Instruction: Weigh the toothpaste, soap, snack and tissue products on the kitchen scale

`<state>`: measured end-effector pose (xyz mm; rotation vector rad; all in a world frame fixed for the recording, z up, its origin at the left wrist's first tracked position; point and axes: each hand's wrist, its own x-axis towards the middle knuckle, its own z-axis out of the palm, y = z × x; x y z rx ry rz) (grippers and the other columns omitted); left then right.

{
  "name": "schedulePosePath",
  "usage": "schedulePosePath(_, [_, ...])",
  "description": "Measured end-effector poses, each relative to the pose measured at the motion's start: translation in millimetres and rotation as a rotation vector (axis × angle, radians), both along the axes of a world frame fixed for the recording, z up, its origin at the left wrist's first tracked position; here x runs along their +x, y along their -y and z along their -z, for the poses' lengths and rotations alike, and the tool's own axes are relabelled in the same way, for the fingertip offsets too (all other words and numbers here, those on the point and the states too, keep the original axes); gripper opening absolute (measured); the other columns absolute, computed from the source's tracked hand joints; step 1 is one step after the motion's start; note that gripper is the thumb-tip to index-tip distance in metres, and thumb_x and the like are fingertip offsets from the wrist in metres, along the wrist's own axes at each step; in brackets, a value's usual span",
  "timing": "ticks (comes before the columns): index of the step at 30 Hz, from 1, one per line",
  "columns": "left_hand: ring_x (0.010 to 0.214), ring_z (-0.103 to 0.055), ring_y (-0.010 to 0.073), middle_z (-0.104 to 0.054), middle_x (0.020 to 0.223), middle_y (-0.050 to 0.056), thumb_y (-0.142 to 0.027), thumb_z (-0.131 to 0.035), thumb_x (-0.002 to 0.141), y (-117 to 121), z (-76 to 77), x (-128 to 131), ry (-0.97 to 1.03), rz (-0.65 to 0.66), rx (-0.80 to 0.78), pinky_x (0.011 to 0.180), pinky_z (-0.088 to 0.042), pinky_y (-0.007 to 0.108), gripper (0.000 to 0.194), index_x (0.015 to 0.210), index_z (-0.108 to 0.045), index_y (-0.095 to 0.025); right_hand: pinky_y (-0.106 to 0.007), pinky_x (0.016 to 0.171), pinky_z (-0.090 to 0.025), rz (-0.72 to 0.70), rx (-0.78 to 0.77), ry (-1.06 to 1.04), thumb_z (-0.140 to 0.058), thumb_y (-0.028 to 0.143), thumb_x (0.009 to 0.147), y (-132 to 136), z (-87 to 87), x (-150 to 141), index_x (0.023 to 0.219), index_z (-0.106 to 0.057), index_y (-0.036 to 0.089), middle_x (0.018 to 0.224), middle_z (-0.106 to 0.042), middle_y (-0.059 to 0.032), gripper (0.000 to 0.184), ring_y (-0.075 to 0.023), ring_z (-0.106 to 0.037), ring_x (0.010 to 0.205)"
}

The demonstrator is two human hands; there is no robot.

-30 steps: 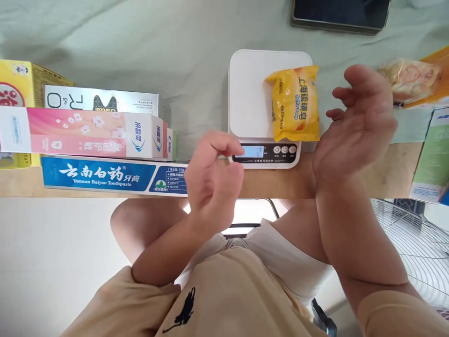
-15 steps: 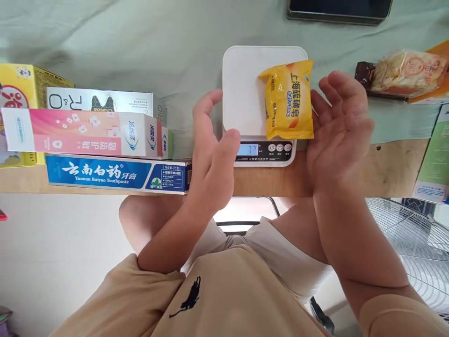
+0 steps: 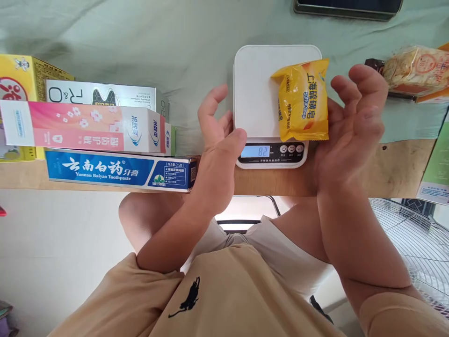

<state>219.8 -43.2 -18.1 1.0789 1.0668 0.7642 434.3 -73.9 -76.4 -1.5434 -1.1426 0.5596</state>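
Note:
A yellow packet of sulfur soap (image 3: 303,103) lies on the right part of the white kitchen scale (image 3: 255,91). The scale's lit display appears to read 82. My left hand (image 3: 219,150) is at the scale's left edge, fingers apart and curved, thumb tip by the display's left corner; nothing is in it. Just right of the soap, my right hand (image 3: 354,131) is raised with its palm turned inward and its fingers spread. It holds nothing, though its edge is close to the packet and I cannot tell whether they touch.
Left are a blue toothpaste box (image 3: 115,171), a pink toothpaste box (image 3: 80,126), a silver box (image 3: 135,96) and a yellow box (image 3: 45,70). A black-screened device (image 3: 347,8) lies at the back. Wrapped food (image 3: 410,72) and a green box (image 3: 437,173) are on the right.
My left hand has opened from a curled pose over the display and shifted to the scale's left side. The reading went from 77 to 82. The soap stays on the scale.

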Motion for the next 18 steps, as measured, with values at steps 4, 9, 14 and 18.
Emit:
schedulePosePath(4, [0.168,-0.025,0.0162,-0.042,0.166,-0.004,-0.055,-0.056,0.089,2.1,-0.9,-6.0,-0.032,-0.035,0.113,0.136,-0.028,0.041,0.058,0.141,-0.03,-0.047,-0.039,0.095,-0.048,0.048,0.092,0.054,-0.047,0.058,0.089,7.7,-13.6,-6.8,0.129,-0.061,0.032,0.133,-0.061,-0.0041,0.05,-0.0214,-0.062,0.118])
schedulePosePath(9, [0.165,-0.03,0.0174,-0.048,0.158,-0.005,-0.049,-0.059,0.089,5.2,-6.5,-11.0,-0.011,-0.104,0.178,0.137,-0.026,0.041,0.045,0.13,-0.041,-0.044,-0.04,0.087,-0.046,-0.017,0.089,0.385,-0.059,0.052,0.086,12.4,-20.9,-11.7,0.133,-0.057,0.034,0.129,-0.057,-0.0044,0.05,-0.0209,-0.058,0.109])
schedulePosePath(14, [0.148,-0.052,0.021,-0.064,0.134,-0.002,-0.055,-0.071,0.083,2.9,-22.3,-13.4,0.046,-0.199,0.177,0.129,-0.038,0.039,0.041,0.112,-0.052,-0.034,-0.052,0.106,-0.052,-0.053,0.127,0.556,-0.074,0.04,0.076,8.1,-24.8,-24.2,0.13,-0.056,0.03,0.124,-0.055,-0.0081,0.058,-0.0269,-0.052,0.123])
schedulePosePath(18, [0.132,-0.061,0.0207,-0.068,0.114,-0.003,-0.066,-0.076,0.079,0.6,-36.1,-25.2,0.158,-0.296,0.259,0.124,-0.044,0.043,0.046,0.1,-0.057,-0.03,-0.057,0.113,-0.049,-0.035,0.027,0.562,-0.08,0.041,0.073,7.4,-32.0,-38.8,0.132,-0.058,0.027,0.13,-0.05,-0.0117,0.064,-0.0291,-0.049,0.127])
